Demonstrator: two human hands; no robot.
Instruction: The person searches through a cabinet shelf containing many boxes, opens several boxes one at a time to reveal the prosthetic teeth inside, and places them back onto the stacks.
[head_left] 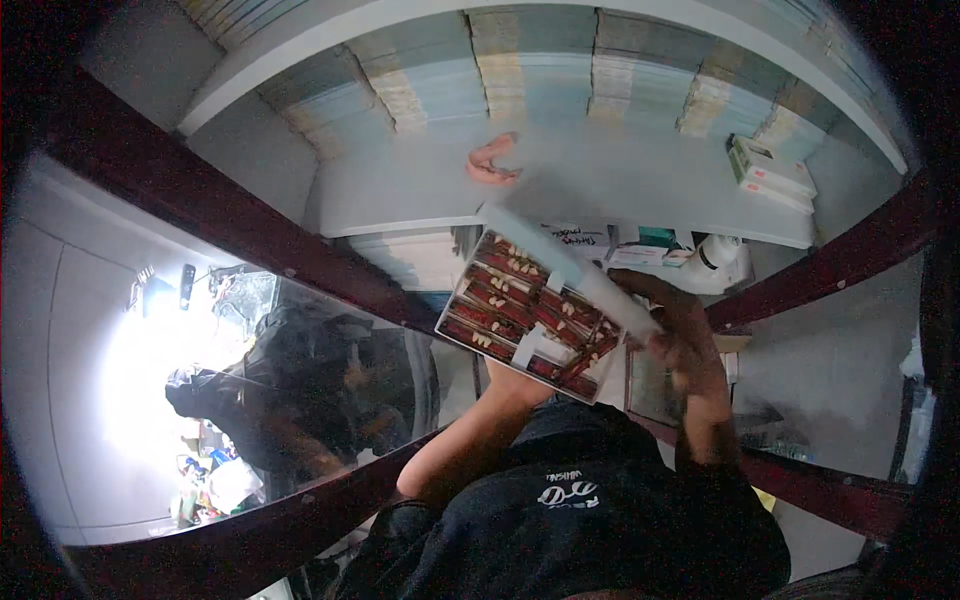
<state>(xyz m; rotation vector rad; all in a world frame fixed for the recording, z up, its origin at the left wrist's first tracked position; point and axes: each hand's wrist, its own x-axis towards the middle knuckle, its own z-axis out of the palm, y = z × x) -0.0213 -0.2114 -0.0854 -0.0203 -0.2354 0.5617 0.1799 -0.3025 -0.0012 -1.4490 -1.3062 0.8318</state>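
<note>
A shallow white box [556, 357] is tilted in front of me. Inside lie rows of dark red strips set with small ivory-coloured artificial teeth [497, 284], and a white piece sits among them. My left hand [522, 384] bears the box from below, its fingers hidden under it. Along the far side stands a white lid [575, 268], raised and seen almost edge-on. My right hand [680, 330], smeared by motion, is closed round the lid's right end.
A pink horseshoe-shaped dental piece [493, 160] rests on a white shelf [400, 190] ahead, backed by stacked boxes [530, 85]. Small cartons [772, 168] stand at its right. Below are a white bottle [713, 256] and more packages. Dark red frame bars [300, 270] slope along both sides.
</note>
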